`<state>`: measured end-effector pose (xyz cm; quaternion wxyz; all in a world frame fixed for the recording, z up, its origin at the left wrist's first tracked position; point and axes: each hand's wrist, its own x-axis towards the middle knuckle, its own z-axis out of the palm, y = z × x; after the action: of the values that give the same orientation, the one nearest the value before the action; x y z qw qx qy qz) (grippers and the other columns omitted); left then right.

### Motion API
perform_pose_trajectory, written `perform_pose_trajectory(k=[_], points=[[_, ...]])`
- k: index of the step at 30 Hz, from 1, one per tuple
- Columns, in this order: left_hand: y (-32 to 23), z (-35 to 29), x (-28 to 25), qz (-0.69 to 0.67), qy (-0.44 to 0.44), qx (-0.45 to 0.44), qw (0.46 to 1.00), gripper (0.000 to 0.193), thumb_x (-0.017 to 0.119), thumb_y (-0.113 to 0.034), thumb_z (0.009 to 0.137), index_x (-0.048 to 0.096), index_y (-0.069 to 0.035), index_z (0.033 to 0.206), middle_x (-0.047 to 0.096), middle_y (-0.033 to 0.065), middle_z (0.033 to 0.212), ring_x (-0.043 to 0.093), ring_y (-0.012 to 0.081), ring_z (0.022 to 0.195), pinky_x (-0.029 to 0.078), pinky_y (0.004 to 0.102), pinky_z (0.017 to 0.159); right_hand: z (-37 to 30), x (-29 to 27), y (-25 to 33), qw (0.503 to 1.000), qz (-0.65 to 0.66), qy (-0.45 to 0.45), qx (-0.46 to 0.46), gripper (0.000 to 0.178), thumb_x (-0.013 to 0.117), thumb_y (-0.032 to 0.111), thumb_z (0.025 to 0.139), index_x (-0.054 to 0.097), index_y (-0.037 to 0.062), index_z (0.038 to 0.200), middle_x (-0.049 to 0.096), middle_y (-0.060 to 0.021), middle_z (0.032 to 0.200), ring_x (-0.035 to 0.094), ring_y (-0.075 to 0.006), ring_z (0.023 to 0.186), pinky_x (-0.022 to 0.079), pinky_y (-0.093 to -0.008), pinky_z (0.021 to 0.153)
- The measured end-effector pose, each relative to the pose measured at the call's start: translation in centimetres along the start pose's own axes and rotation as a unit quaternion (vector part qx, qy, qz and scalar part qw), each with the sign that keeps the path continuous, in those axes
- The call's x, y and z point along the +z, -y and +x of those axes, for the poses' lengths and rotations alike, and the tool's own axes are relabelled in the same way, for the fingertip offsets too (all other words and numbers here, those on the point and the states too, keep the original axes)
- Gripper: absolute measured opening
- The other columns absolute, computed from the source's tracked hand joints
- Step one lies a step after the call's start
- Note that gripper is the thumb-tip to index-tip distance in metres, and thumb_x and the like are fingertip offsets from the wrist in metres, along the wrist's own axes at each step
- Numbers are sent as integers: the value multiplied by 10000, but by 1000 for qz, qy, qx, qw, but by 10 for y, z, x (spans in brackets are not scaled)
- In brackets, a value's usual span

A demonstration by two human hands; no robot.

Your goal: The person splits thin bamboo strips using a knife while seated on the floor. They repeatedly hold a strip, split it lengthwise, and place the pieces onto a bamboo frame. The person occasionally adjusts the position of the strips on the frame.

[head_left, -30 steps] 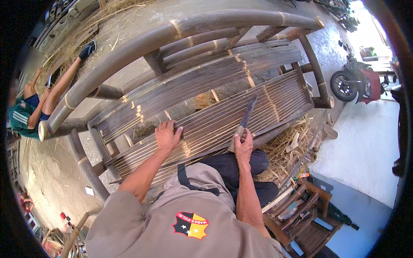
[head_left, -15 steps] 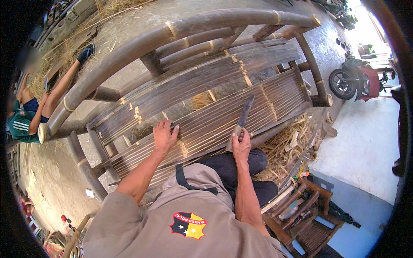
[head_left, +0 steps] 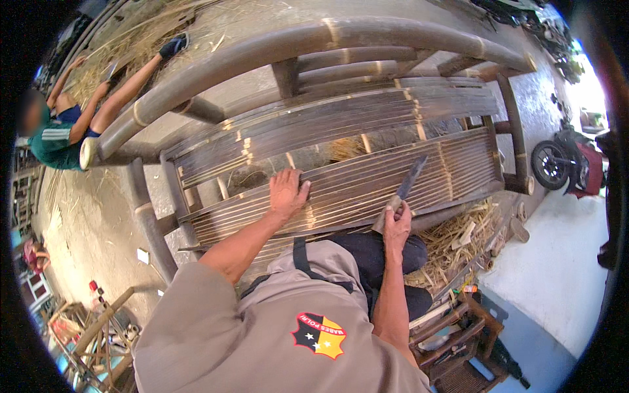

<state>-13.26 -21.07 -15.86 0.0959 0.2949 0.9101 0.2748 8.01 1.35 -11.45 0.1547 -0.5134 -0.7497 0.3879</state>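
Note:
A dark bamboo bench point(head_left: 229, 69) with a seat of thin split slats point(head_left: 367, 187) stretches in front of me. My right hand point(head_left: 396, 226) is closed round the pale handle of a broad-bladed knife point(head_left: 413, 177), held over the near slats. Its blade points away and to the right. On the near slats, at the edge of the long gap in the middle of the seat, lies my left hand point(head_left: 287, 194). The fingers reach toward the gap and the thumb stands apart; I see nothing held in it.
Bamboo shavings point(head_left: 452, 252) lie heaped right of my knees. A small bamboo chair point(head_left: 458, 340) stands at the lower right, and a motorcycle point(head_left: 567, 160) at the far right. Another person point(head_left: 59, 144) sits on the floor at the left, holding a blade.
The whole view has shifted, so the bench appears farther right and lower. My left hand still rests at the gap's edge, and my right still holds the knife.

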Motion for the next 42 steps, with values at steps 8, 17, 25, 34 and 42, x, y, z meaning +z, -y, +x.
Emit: perform_pose_trajectory(k=[8, 17, 25, 34, 42], points=[[-9, 1, -2, 8, 23, -34, 999, 384, 583, -331, 926, 560, -34, 1169, 548, 171, 1133, 513, 347, 1097, 350, 493, 978, 1, -2, -3, 999, 9, 24, 43, 549, 649, 218, 925, 480, -57, 1369, 630, -187, 1101, 631, -263, 920, 515, -389, 791], [0, 3, 7, -7, -2, -24, 1000, 299, 569, -276, 950, 585, -58, 1155, 568, 139, 1087, 546, 338, 1048, 372, 499, 932, 0, -1, -2, 1000, -2, 21, 13, 554, 639, 219, 929, 466, -62, 1373, 628, -190, 1100, 635, -260, 925, 516, -390, 805], [23, -7, -8, -26, 30, 18, 999, 430, 624, -231, 868, 580, -97, 1274, 564, 158, 1124, 538, 343, 1056, 404, 481, 904, 0, -2, -4, 998, 29, 21, 47, 532, 646, 215, 923, 484, -56, 1352, 630, -171, 1107, 639, -240, 935, 523, -370, 803], [31, -17, -36, 52, 14, -21, 998, 401, 665, -308, 855, 618, -83, 1183, 565, 124, 1046, 517, 317, 1032, 387, 459, 881, 0, -1, -4, 998, 42, 17, 40, 484, 650, 168, 915, 511, -46, 1327, 632, -167, 1100, 642, -249, 928, 526, -379, 802], [31, -18, -31, 27, 9, -24, 999, 369, 674, -317, 847, 640, -88, 1134, 558, 118, 1024, 515, 313, 991, 378, 454, 851, -1, -2, 1, 1000, -2, 7, 9, 494, 644, 192, 922, 508, -47, 1332, 638, -171, 1107, 650, -257, 948, 519, -385, 829]])
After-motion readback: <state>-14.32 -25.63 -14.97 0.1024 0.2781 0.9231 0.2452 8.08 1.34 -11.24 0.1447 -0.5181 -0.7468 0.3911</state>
